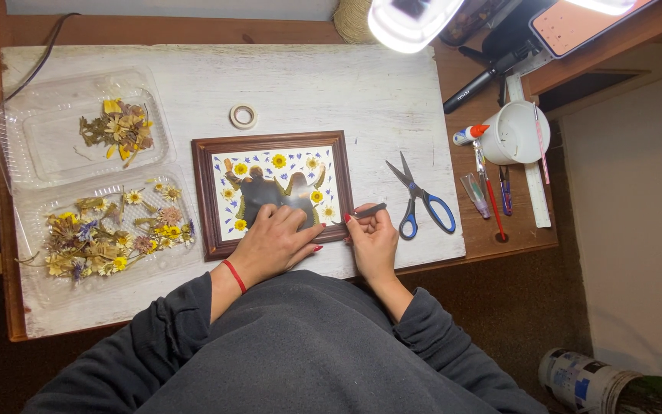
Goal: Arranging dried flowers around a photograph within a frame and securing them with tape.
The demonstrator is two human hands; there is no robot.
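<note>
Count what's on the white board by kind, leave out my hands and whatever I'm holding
Picture frame: 1
Clear plastic trays of dried flowers: 2
Tape roll: 1
Scissors: 1
Total: 5

Desk [499, 238]: brown wood, whitewashed board [331, 84] on top
Light: bright lamp [411, 23] overhead
Floor [530, 307]: dark brown
Wall [637, 215]: pale, right

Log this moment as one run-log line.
left hand: pressing on frame | right hand: holding dark tool | scissors: idle beside frame
</note>
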